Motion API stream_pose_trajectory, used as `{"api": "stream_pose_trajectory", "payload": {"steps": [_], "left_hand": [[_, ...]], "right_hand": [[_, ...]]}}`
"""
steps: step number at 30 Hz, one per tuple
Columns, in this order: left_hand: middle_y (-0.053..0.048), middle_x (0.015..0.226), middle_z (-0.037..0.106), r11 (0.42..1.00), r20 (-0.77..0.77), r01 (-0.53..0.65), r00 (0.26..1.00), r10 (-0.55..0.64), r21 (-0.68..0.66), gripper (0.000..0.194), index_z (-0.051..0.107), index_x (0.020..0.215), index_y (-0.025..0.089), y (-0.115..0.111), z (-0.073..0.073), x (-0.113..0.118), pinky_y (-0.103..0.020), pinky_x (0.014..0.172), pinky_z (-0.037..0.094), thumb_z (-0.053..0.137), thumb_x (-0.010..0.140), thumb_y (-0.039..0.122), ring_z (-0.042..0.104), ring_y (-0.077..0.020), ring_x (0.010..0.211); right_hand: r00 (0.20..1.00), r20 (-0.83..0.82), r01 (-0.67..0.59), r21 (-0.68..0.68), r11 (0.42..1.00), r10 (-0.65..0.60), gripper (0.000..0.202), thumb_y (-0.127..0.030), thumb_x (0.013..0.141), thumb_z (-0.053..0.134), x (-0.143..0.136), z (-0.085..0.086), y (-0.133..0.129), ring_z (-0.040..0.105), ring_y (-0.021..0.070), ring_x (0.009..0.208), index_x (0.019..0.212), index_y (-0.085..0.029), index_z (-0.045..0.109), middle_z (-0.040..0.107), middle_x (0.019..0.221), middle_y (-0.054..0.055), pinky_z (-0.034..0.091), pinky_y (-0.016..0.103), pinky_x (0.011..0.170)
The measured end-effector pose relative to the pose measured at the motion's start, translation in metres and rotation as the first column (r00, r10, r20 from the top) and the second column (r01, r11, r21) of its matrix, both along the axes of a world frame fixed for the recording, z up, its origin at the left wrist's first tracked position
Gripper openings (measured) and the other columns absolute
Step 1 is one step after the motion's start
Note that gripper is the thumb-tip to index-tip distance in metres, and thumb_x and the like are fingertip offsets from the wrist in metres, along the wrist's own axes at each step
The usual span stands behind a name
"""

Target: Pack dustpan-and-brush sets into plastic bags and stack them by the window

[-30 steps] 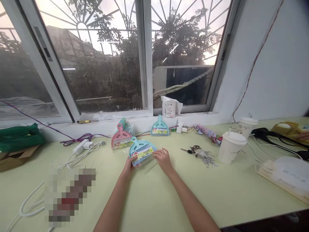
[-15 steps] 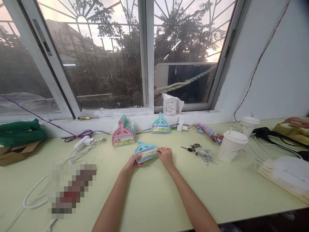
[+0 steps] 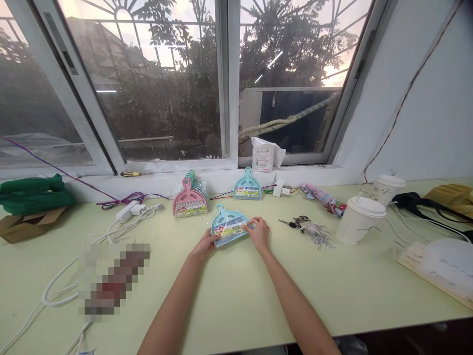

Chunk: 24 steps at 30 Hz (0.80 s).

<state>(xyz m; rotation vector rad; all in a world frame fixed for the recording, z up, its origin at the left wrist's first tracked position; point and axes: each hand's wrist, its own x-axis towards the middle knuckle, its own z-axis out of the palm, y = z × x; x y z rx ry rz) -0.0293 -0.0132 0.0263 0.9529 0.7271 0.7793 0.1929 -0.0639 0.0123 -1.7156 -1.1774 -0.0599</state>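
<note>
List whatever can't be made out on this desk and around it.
- Head view: some fingers of the left hand, hidden by the blue dustpan.
- Head view: how many sets stand behind the pink dustpan; they overlap.
- Head view: the nearer cup's contents, under its lid.
- Head view: fine print on the white packet, too small.
- Head view: the object at lower left, blurred by pixelation.

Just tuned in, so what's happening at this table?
A person holds a wrapped blue dustpan-and-brush set in both hands, the left hand at one side and the right hand at the other. Behind it, a pink set stands at the front of a row, and another blue set stands against the wall below the window. Keys lie to the right, near a lidded cup.
</note>
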Motion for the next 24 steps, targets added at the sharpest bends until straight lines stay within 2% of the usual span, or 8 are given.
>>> {"api": "stream_pose_trajectory", "payload": {"steps": [4, 8, 11, 15, 18, 21, 22, 24], "left_hand": [[-0.013, 0.116, 0.065, 0.999, 0.002, -0.039, 0.999, 0.039, 0.009, 0.055, 0.050, 0.118, 0.016, -0.001, 0.002, 0.005, -0.032, 0.071, 0.059, 0.070, 0.068, 0.008, 0.068, -0.0226, 0.090], [-0.014, 0.115, 0.066, 1.000, -0.010, -0.022, 1.000, 0.022, -0.017, 0.051, 0.053, 0.116, 0.014, 0.004, 0.000, 0.002, -0.033, 0.076, 0.059, 0.069, 0.068, 0.008, 0.068, -0.0240, 0.094], [-0.015, 0.119, 0.065, 0.998, -0.020, 0.036, 0.999, -0.037, -0.044, 0.049, 0.053, 0.116, 0.013, 0.006, -0.003, -0.002, -0.034, 0.077, 0.060, 0.070, 0.070, 0.011, 0.067, -0.0253, 0.098], [-0.016, 0.124, 0.061, 0.994, -0.046, 0.099, 0.994, -0.102, -0.047, 0.055, 0.051, 0.119, 0.014, 0.005, -0.002, -0.003, -0.036, 0.078, 0.060, 0.074, 0.070, 0.012, 0.067, -0.0261, 0.100], [-0.016, 0.127, 0.058, 0.993, -0.057, 0.113, 0.992, -0.114, -0.026, 0.063, 0.045, 0.124, 0.016, 0.001, 0.002, -0.003, -0.037, 0.079, 0.060, 0.074, 0.069, 0.011, 0.067, -0.0247, 0.099], [-0.013, 0.130, 0.055, 0.990, -0.077, 0.139, 0.987, -0.138, 0.004, 0.068, 0.041, 0.126, 0.021, -0.003, 0.007, -0.003, -0.040, 0.079, 0.060, 0.076, 0.068, 0.012, 0.066, -0.0235, 0.098], [-0.012, 0.130, 0.054, 0.988, -0.086, 0.151, 0.985, -0.149, 0.024, 0.070, 0.040, 0.126, 0.023, -0.005, 0.008, -0.003, -0.041, 0.079, 0.060, 0.077, 0.068, 0.013, 0.066, -0.0234, 0.099], [-0.010, 0.129, 0.055, 0.983, -0.114, 0.168, 0.981, -0.159, 0.071, 0.073, 0.038, 0.128, 0.027, -0.008, 0.009, -0.001, -0.042, 0.078, 0.060, 0.077, 0.068, 0.015, 0.065, -0.0233, 0.100]], "right_hand": [[0.991, 0.132, -0.040, 0.081, 0.996, 0.029, 0.034, -0.048, 0.082, 0.062, 0.009, 0.008, -0.004, 0.055, 0.0228, 0.090, 0.061, -0.022, 0.057, 0.062, 0.087, 0.004, 0.032, 0.039, 0.090], [0.961, 0.147, -0.251, 0.125, 0.960, 0.233, 0.037, -0.049, 0.083, 0.061, 0.014, 0.018, -0.009, 0.058, 0.0211, 0.085, 0.059, -0.023, 0.050, 0.064, 0.082, 0.003, 0.033, 0.042, 0.098], [0.930, 0.094, -0.363, 0.077, 0.929, 0.355, 0.036, -0.049, 0.085, 0.058, 0.016, 0.017, -0.010, 0.060, 0.0190, 0.075, 0.059, -0.024, 0.049, 0.064, 0.072, -0.001, 0.031, 0.044, 0.104], [0.936, 0.071, -0.344, -0.030, 0.939, 0.345, 0.026, -0.044, 0.085, 0.058, 0.015, 0.010, -0.010, 0.058, 0.0166, 0.066, 0.069, -0.024, 0.057, 0.063, 0.066, -0.003, 0.036, 0.039, 0.097], [0.951, 0.085, -0.293, -0.065, 0.954, 0.298, 0.016, -0.036, 0.086, 0.059, 0.010, 0.005, -0.010, 0.062, 0.0188, 0.078, 0.077, -0.023, 0.062, 0.066, 0.074, 0.000, 0.033, 0.042, 0.097], [0.968, 0.067, -0.240, -0.059, 0.969, 0.243, 0.012, -0.035, 0.081, 0.064, 0.008, -0.001, -0.007, 0.058, 0.0246, 0.103, 0.080, -0.024, 0.066, 0.066, 0.102, 0.007, 0.033, 0.045, 0.100], [0.972, 0.019, -0.233, -0.047, 0.971, 0.234, 0.014, -0.036, 0.077, 0.067, 0.010, -0.003, -0.005, 0.055, 0.0259, 0.109, 0.085, -0.024, 0.067, 0.063, 0.113, 0.009, 0.035, 0.045, 0.100], [0.954, -0.156, -0.263, -0.034, 0.964, 0.255, 0.037, -0.035, 0.069, 0.074, 0.015, -0.009, -0.001, 0.055, 0.0261, 0.113, 0.103, -0.024, 0.066, 0.057, 0.125, 0.010, 0.041, 0.043, 0.098]]}}
